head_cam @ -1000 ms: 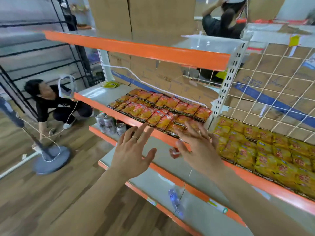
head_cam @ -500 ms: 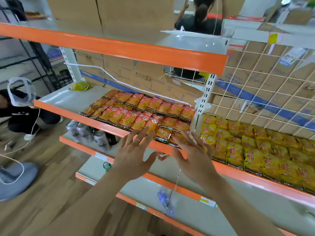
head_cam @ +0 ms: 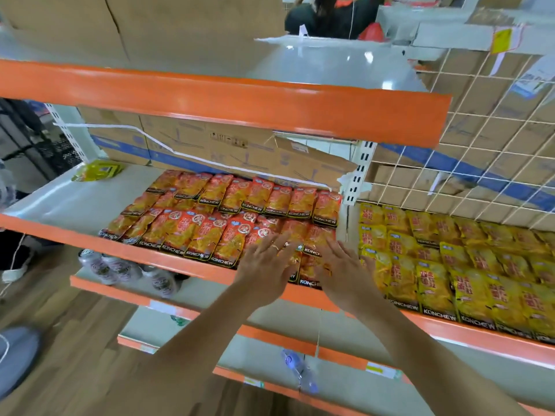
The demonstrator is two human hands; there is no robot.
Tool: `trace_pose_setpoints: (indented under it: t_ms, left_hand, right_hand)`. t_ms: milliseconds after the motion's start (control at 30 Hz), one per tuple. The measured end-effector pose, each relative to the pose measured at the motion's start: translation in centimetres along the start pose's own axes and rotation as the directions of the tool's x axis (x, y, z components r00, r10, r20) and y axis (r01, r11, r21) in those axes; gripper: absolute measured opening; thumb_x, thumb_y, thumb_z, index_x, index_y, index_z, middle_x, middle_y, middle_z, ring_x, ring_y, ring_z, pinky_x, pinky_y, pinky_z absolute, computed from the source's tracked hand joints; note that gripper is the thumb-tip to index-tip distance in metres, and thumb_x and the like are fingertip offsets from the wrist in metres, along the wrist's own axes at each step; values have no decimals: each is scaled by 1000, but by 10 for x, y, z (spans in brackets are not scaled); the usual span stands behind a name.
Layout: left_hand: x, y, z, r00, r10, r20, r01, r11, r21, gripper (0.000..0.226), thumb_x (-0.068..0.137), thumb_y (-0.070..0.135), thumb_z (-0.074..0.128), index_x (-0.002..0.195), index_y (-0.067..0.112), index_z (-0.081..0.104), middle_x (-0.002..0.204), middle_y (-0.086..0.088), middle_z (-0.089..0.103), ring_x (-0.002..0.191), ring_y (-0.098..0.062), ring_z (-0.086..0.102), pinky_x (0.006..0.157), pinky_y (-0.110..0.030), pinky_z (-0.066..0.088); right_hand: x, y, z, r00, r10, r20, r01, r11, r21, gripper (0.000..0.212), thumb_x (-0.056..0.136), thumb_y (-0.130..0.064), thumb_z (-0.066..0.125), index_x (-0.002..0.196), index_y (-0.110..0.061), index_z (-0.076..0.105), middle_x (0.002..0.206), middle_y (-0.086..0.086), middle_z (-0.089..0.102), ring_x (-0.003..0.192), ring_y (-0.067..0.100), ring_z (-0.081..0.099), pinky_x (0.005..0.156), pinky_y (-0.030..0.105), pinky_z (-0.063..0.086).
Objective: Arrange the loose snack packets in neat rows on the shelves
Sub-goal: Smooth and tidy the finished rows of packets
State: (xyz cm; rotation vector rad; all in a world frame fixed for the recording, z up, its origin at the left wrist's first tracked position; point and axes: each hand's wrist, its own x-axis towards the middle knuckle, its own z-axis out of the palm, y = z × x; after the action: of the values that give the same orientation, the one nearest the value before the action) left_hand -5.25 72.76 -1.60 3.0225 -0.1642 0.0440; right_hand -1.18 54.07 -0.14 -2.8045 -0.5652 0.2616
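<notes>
Glossy red-orange snack packets [head_cam: 228,226] marked KONCHEW lie in overlapping rows at the shelf's [head_cam: 120,249] right end. The left hand [head_cam: 264,267] and right hand [head_cam: 342,273], fingers straight and slightly apart, cover the front-right corner.

Shop: orange-edged shelves [head_cam: 210,106], rows of snack packets [head_cam: 228,211], wire-grid backing [head_cam: 495,121].

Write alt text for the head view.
The left hand and right hand are spread open over the front red packets at the right end of an orange-edged shelf. Yellow packets fill the next bay to the right; cans sit on the shelf below.
</notes>
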Motion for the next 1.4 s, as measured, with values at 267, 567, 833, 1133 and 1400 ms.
trace_pose_setpoints:
  t_ms: [267, 567, 833, 1133, 1400]
  left_hand:
    - [18, -18, 22, 995, 87, -41, -89, 994, -69, 54, 103, 49, 43, 154, 32, 35, 158, 14, 35, 148, -12, 24, 116, -34, 21]
    - [10, -12, 41, 959, 43, -281, -80, 989, -124, 26, 70, 33, 90, 92, 30, 76, 90, 12, 72, 84, -17, 68, 76, -36, 52]
    - [2, -23, 54, 885, 86, -458, -204, 955, -216, 35, 93, 50, 52, 80, 25, 71, 78, 11, 65, 74, -13, 63, 81, -31, 40]
    - [17, -11, 19, 936, -341, -83, 317, 923, -219, 55, 96, 61, 46, 137, 25, 43, 141, 2, 48, 133, -19, 40, 109, -39, 26]
    - [11, -17, 21, 959, -277, -58, 251, 928, -276, 38, 94, 51, 57, 126, 31, 51, 135, 8, 49, 126, -14, 45, 107, -38, 32]
  right_hand:
    - [-4, 5, 27, 998, -1, -61, -4, 997, -74, 51, 105, -45, 18, 153, -34, 30, 163, -18, 18, 152, 5, 3, 118, 55, 4]
    - [-10, 11, 49, 961, -9, -276, 10, 1000, 3, 59, 97, -50, 20, 131, -29, 64, 140, -13, 57, 142, 10, 40, 110, 47, 25]
    - [-12, 18, 51, 915, -68, -398, 84, 996, 22, 44, 97, -41, 36, 93, -30, 79, 110, -15, 73, 116, 9, 62, 97, 35, 39]
    - [34, 6, 17, 897, 353, -266, -255, 905, 341, 32, 90, -54, 61, 100, -24, 64, 96, -7, 61, 95, 15, 54, 77, 34, 48]
    - [29, -4, 20, 969, 195, -152, -147, 949, 277, 32, 85, -46, 71, 109, -26, 61, 107, -5, 54, 101, 16, 55, 86, 36, 50]
